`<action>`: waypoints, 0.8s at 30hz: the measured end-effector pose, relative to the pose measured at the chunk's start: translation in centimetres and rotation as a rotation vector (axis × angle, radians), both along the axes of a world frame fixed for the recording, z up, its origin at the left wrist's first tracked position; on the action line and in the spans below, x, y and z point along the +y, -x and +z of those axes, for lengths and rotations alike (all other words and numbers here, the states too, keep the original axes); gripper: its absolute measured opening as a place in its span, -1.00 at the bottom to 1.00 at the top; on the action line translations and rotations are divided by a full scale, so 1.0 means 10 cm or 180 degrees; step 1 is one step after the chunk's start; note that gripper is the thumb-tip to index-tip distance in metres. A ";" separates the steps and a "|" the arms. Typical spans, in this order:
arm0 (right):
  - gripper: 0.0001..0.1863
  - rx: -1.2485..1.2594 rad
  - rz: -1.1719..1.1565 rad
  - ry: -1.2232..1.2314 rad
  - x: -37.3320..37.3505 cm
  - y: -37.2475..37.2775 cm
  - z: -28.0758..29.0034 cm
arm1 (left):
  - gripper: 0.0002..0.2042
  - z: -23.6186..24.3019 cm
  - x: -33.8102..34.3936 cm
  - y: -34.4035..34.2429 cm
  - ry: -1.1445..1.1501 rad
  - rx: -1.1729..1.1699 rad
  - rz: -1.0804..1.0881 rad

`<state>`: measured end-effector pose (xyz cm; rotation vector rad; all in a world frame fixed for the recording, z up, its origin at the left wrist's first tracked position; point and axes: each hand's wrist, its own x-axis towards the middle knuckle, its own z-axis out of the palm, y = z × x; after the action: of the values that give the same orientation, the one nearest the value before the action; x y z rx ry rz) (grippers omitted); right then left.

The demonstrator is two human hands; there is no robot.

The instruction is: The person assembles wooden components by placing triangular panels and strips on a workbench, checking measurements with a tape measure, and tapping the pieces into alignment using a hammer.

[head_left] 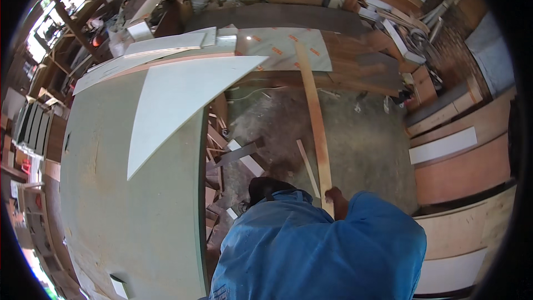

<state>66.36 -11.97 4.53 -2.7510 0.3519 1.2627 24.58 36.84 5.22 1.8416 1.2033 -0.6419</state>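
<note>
Right hand [337, 203]: closed about the near part of a long wooden strip [315, 112], at its right edge. Fingers curled in with little or no gap; the fingertips and thumb cannot be made out separately.

Left hand: out of sight, hidden by the blue shirt [322, 244] or cut off. How far its fingers are open, or whether they hold anything, cannot be told.

The strip runs from the right hand up the middle of the view, above the floor [366, 150]. Its far end overlaps a pale sheet [284, 62] with orange marks; contact between the two cannot be confirmed. Its near end is lost behind the hand and shirt.

A dark shape [265, 189] at the shirt's upper edge cannot be identified. To its left, scraps [244, 158] lie beside the table [105, 216], some of them partly hidden. A thin lath [308, 168] lies just left of the strip.

On the table is a white panel [177, 100] with a slanting edge; a small block [119, 286] sits near the lower edge of the view. Boards [463, 175] at right are partly cut off by the dark rim. Shelving [39, 205] at far left is bent and indistinct.
</note>
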 end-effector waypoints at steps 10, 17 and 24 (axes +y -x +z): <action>-0.71 -0.1339 0.0657 -0.0248 -0.64 -0.28 -0.45 | -0.57 0.00 0.05 -0.90 -0.0478 -0.0444 -0.1393; -0.73 -0.1300 -0.0649 -0.1413 -0.78 -1.33 0.05 | -0.80 -0.02 -0.25 -1.99 0.0547 -0.0054 -0.0463; -0.68 -0.0013 -0.0577 -0.0398 -1.42 -1.84 -0.24 | -0.61 0.09 -1.69 -2.96 0.0061 -0.0092 -0.2317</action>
<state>84.73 -26.20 2.16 -2.5523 0.4916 1.1911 54.16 19.95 6.08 2.2582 0.4708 -1.0029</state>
